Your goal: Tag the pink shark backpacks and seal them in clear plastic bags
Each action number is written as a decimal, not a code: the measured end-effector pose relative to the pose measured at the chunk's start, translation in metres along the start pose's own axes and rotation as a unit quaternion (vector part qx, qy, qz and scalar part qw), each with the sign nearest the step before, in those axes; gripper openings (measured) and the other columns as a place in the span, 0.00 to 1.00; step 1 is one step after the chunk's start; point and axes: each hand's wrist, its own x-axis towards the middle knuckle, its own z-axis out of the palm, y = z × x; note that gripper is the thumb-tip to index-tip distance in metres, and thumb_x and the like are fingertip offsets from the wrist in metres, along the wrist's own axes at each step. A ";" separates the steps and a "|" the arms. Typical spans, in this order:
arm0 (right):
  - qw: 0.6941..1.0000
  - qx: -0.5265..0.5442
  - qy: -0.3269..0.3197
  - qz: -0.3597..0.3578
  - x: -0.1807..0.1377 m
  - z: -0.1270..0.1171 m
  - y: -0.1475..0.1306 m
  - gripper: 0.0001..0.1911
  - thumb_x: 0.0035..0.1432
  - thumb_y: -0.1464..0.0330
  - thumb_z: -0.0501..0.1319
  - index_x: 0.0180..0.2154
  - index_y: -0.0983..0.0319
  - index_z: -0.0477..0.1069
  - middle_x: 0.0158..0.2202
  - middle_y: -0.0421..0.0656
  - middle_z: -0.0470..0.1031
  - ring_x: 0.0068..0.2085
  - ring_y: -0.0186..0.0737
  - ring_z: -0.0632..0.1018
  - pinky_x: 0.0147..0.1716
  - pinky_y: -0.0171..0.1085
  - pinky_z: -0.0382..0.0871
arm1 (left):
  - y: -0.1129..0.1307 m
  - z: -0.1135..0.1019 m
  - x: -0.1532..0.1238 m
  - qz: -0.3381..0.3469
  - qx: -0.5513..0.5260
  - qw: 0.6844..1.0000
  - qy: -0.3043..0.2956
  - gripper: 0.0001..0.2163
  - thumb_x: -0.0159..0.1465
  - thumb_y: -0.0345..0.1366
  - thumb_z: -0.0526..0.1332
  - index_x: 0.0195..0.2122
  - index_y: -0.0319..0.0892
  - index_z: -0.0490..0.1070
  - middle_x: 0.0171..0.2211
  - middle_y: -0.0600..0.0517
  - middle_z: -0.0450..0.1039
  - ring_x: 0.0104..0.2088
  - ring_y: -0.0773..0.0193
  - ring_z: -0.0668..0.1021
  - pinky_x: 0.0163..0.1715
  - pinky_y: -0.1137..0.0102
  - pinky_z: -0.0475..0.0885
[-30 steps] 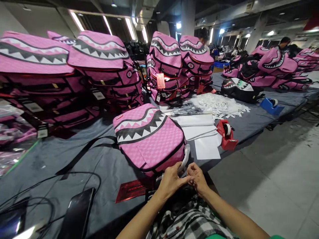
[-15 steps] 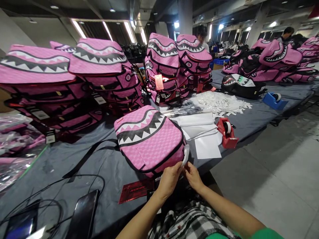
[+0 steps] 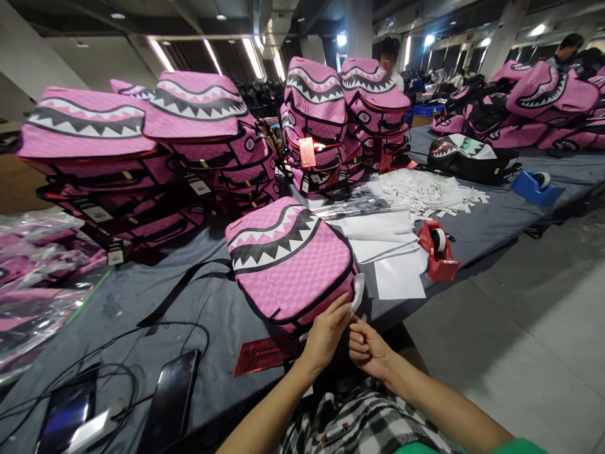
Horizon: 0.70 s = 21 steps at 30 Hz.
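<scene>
A pink checkered backpack [image 3: 302, 271] with a black-and-white shark-teeth print lies face up on the table before me. A white strip [image 3: 358, 291] stands at its lower right corner. My left hand [image 3: 327, 334] rests against the backpack's near right edge, fingers closed at the lower end of that strip. Just right of it, my right hand [image 3: 371, 348] has curled fingers, thumb and forefinger pinched together near the left fingertips. Whatever they pinch is too small to make out. A shiny red tag [image 3: 265, 355] lies by the backpack's near edge, and a black strap [image 3: 172, 293] trails left.
Stacked pink backpacks [image 3: 198, 126] line the back. To the right are white paper sheets [image 3: 399, 277], a red tape dispenser [image 3: 439, 252], a pile of white strips [image 3: 437, 195], a black bag [image 3: 472, 161] and a blue dispenser [image 3: 539, 188]. Phones [image 3: 167, 397] and cables lie front left.
My right hand has curled its fingers in and drawn slightly down from the strip. The left fingers have stretched up along the backpack's edge. The whole view has shifted slightly.
</scene>
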 end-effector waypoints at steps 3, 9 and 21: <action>0.995 0.078 -0.053 0.018 0.005 0.000 -0.004 0.16 0.53 0.73 0.65 0.23 0.61 0.58 0.14 0.26 0.50 0.15 0.21 0.46 0.13 0.22 0.41 | -0.005 -0.002 -0.003 0.014 -0.007 0.999 0.028 0.15 0.68 0.35 0.58 0.56 0.45 0.71 0.55 0.46 0.76 0.52 0.59 0.80 0.52 0.65 0.77; 0.995 0.078 -0.025 -0.058 0.011 -0.013 -0.023 0.13 0.54 0.75 0.63 0.24 0.61 0.60 0.14 0.26 0.49 0.14 0.21 0.46 0.12 0.22 0.42 | -0.015 0.005 -0.014 0.110 0.178 0.978 0.002 0.21 0.70 0.28 0.51 0.63 0.43 0.64 0.49 0.46 0.80 0.46 0.60 0.83 0.46 0.68 0.78; 0.893 -0.347 0.227 -0.173 0.033 -0.020 -0.059 0.18 0.46 0.59 0.64 0.39 0.60 0.70 0.22 0.35 0.70 0.19 0.32 0.69 0.14 0.29 0.56 | 0.005 -0.073 -0.035 0.078 0.288 0.925 0.237 0.25 0.66 0.35 0.63 0.64 0.49 0.62 0.73 0.44 0.45 0.72 0.50 0.50 0.69 0.47 0.43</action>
